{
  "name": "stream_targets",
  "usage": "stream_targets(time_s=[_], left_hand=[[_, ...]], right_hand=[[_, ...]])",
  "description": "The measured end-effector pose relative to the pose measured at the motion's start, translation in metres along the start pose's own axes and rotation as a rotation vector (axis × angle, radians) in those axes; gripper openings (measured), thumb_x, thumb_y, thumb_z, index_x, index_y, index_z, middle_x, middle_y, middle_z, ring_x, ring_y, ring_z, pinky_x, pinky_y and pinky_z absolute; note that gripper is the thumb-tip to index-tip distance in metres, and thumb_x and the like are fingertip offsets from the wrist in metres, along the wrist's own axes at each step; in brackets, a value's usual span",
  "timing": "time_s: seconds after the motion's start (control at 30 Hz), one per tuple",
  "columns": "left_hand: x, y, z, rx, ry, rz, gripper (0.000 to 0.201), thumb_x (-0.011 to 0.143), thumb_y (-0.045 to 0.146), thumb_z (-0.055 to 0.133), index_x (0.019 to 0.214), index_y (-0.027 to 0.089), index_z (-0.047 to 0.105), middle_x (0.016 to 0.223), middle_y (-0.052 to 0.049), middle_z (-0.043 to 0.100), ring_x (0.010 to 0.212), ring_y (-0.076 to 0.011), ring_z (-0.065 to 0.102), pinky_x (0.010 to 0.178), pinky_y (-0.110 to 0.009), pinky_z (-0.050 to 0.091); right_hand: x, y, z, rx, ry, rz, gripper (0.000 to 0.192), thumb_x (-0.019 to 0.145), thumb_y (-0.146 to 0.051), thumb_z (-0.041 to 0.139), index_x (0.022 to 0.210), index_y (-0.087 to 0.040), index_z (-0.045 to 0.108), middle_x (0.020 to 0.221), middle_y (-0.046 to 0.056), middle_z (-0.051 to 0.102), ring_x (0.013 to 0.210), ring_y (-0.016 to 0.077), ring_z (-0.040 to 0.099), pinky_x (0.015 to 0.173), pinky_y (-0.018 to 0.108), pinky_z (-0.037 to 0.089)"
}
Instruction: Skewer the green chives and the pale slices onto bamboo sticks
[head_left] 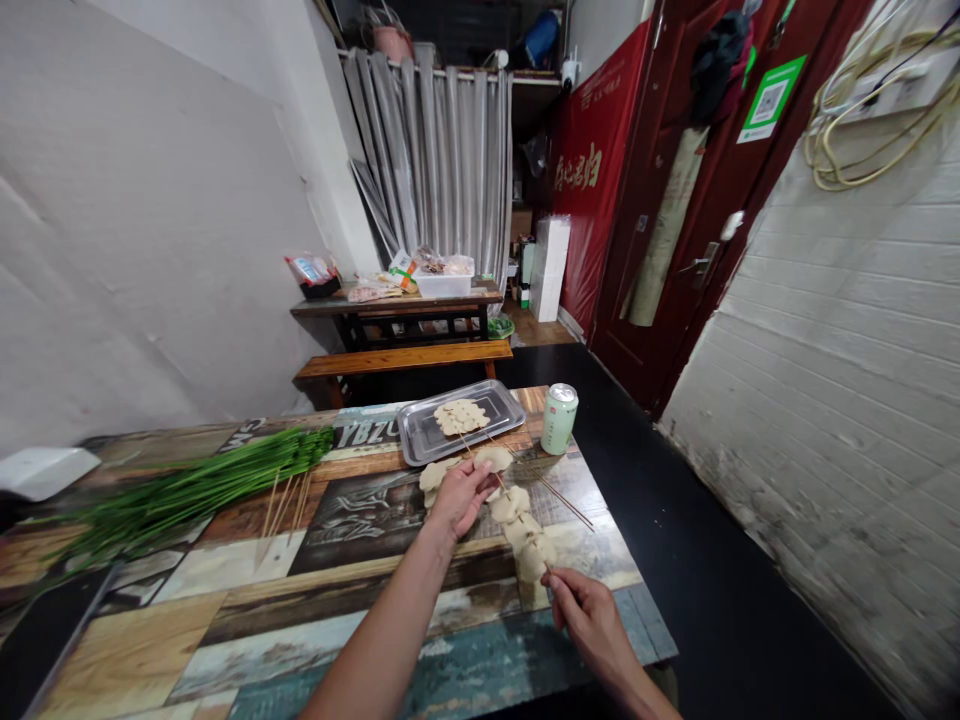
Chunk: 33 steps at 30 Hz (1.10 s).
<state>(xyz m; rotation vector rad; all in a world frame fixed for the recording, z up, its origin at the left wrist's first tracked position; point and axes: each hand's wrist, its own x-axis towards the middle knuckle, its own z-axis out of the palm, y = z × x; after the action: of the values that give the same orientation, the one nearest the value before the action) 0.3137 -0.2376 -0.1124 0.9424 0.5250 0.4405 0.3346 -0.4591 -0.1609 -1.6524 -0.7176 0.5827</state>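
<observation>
Table top [247, 600] printed in a patchwork of brown, cream, teal and black plank panels; bright green chive bundle [187, 490]; silver metal tray [420, 440]; pale beige skewered slices [521, 530]; light green drink can [559, 420]; dark red door [675, 200]; grey curtain [442, 160]

We see a grey curtain [435, 160] at the rm's far end, our landmark. Just in front of it: dark wood table [397, 305] w/ a bench [401, 358] nearer us. Left of the curtain, plain white wall [150, 220]. Right of it, red banner [592, 180], then dark red door [675, 230], white brick wall [840, 330]. Floor [675, 520] below is black.
</observation>
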Motion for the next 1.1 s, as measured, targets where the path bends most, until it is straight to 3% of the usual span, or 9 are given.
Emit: stream_targets(time_s=[0.8,1.1], left_hand=[[-0.010,-0.008,0.017,0.014,0.022,0.087,0.027,0.058,0.022,0.073,0.081,0.011,0.064,0.077,-0.006,0.069,0.068,-0.0135,0.063,0.069,-0.024,0.048],[-0.010,-0.005,0.013,-0.099,0.028,-0.025,0.016,0.069,0.013,0.063,0.085,0.011,0.060,0.080,-0.008,0.069,0.069,-0.0166,0.065,0.066,-0.029,0.053]], right_hand=[[0.000,0.001,0.003,-0.037,0.025,0.003,0.041,0.084,-0.042,0.039,0.081,-0.010,0.064,0.043,-0.001,0.048,0.045,0.0137,0.044,0.049,0.023,0.034],[0.000,0.008,0.006,-0.016,0.045,-0.011,0.040,0.084,-0.041,0.040,0.083,-0.010,0.064,0.045,-0.001,0.048,0.045,0.0137,0.045,0.048,0.022,0.033]])
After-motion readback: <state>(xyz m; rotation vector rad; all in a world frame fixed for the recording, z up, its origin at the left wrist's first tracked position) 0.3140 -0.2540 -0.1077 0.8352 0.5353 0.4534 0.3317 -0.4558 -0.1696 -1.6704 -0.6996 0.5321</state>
